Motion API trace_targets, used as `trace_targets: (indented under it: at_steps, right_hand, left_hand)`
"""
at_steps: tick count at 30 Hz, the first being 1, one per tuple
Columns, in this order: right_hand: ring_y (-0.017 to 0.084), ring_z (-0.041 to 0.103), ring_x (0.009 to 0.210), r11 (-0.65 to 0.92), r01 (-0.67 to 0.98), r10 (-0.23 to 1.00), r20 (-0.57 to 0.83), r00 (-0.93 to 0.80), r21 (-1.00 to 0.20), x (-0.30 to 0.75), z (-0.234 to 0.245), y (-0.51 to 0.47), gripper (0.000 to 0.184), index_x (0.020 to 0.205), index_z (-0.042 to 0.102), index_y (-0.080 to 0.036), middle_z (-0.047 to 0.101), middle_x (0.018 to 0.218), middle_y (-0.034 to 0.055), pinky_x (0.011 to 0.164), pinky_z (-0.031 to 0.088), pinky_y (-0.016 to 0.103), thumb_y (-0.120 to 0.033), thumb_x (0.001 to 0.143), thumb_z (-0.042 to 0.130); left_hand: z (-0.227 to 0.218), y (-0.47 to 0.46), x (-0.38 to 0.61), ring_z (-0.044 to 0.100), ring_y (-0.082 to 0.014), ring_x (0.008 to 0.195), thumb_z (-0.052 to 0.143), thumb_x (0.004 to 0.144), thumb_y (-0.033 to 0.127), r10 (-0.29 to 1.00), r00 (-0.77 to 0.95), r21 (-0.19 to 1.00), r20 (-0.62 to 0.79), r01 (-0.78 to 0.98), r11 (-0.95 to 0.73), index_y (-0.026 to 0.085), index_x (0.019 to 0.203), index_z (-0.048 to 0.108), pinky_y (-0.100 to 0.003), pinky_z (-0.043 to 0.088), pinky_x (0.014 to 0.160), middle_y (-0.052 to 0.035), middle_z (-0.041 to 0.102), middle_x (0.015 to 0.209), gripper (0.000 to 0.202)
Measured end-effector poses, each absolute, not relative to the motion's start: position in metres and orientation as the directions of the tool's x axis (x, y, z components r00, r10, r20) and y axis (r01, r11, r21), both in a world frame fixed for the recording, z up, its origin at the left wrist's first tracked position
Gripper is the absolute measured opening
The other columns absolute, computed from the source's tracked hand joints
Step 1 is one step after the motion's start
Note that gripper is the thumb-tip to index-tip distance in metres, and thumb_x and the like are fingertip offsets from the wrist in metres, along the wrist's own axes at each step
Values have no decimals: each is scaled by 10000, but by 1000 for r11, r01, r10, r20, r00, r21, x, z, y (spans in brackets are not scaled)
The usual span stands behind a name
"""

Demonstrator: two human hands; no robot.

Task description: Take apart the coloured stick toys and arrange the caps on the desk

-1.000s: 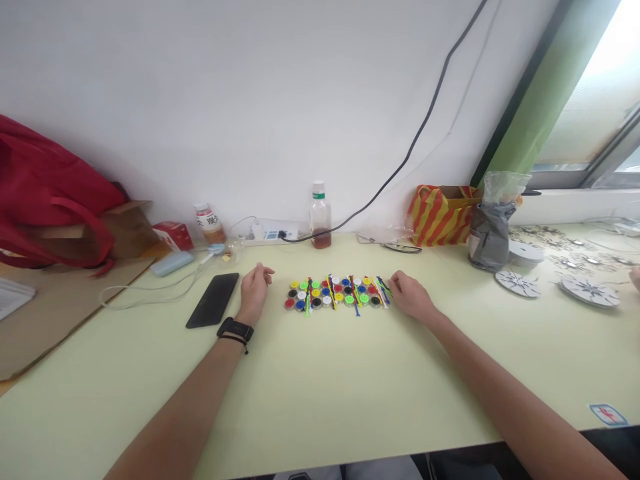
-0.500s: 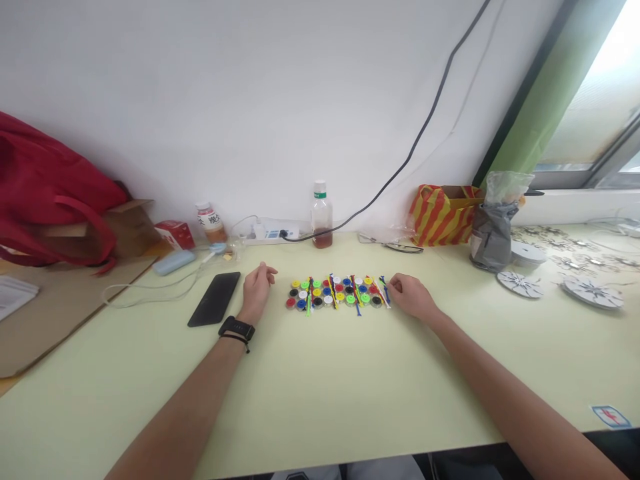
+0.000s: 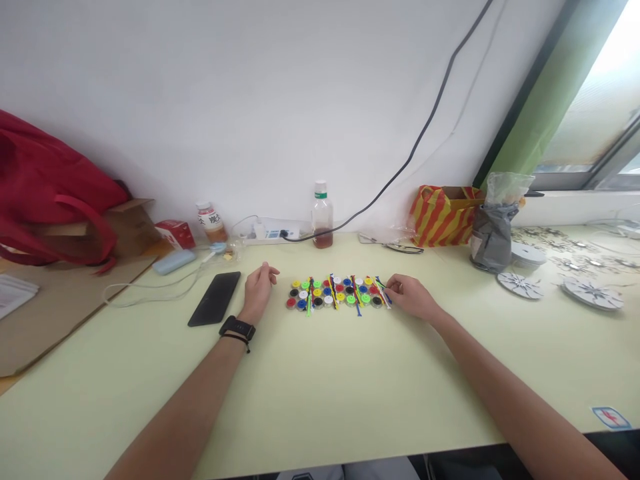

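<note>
A block of small round caps [image 3: 336, 293] in red, blue, yellow, green, white and black lies in rows on the pale green table [image 3: 320, 387], with thin coloured strips [image 3: 356, 297] laid across them. My left hand [image 3: 259, 292], a black band on its wrist, rests on the table just left of the caps with fingers loosely curled and nothing in them. My right hand [image 3: 410, 297] sits at the block's right edge, its fingertips pinched together at the strips there; what they grip is too small to make out.
A black phone [image 3: 215, 298] lies left of my left hand. Along the wall stand two bottles [image 3: 321, 225], a power strip [image 3: 273, 233], a striped bag [image 3: 443, 215], a grey wrapped jar [image 3: 491, 230]. A red bag [image 3: 50, 193] and cardboard sit far left. White discs [image 3: 520, 285] lie right.
My right hand has crept slightly left onto the right edge of the caps and its fingers have closed at the strips. The left hand has barely shifted.
</note>
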State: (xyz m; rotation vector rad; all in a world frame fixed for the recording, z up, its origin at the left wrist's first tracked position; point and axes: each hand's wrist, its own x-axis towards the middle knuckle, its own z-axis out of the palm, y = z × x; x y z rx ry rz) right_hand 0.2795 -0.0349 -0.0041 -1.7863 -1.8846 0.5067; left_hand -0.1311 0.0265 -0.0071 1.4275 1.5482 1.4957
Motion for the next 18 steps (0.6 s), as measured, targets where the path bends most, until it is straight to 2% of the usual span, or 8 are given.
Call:
trace_targets:
  at_steps: [5, 12, 15, 18]
  right_hand:
    - [173, 647, 769, 27, 845, 998, 68, 11, -534, 274, -3, -39, 46, 892, 655, -219, 739, 894, 36, 647, 423, 267, -247, 890, 619]
    - [184, 636, 805, 57, 883, 993, 120, -1, -465, 272, -3, -43, 61, 884, 623, -219, 730, 948, 55, 644, 399, 271, -237, 917, 575]
    - [182, 642, 775, 46, 869, 993, 118, 14, -492, 275, -3, -40, 86, 869, 628, -219, 742, 919, 53, 643, 410, 272, -250, 919, 566]
    - [180, 648, 727, 37, 821, 995, 95, 22, -569, 279, -1, -38, 108, 853, 648, -214, 752, 871, 52, 631, 434, 273, -269, 904, 571]
  left_hand:
    - [-7, 26, -131, 508, -168, 574, 471, 950, 639, 922, -276, 931, 271, 319, -178, 174, 798, 722, -288, 361, 551, -37, 609, 640, 550]
    - [-7, 26, -131, 505, -166, 569, 468, 953, 638, 922, -270, 927, 276, 327, -182, 175, 792, 720, -288, 363, 550, -35, 603, 638, 551]
    - [-8, 26, -131, 510, -165, 576, 466, 958, 631, 923, -270, 927, 275, 328, -180, 180, 789, 716, -286, 366, 554, -31, 598, 638, 543]
    - [-9, 27, -132, 510, -165, 570, 471, 957, 629, 925, -266, 928, 273, 327, -179, 178, 785, 720, -288, 369, 551, -35, 606, 641, 543]
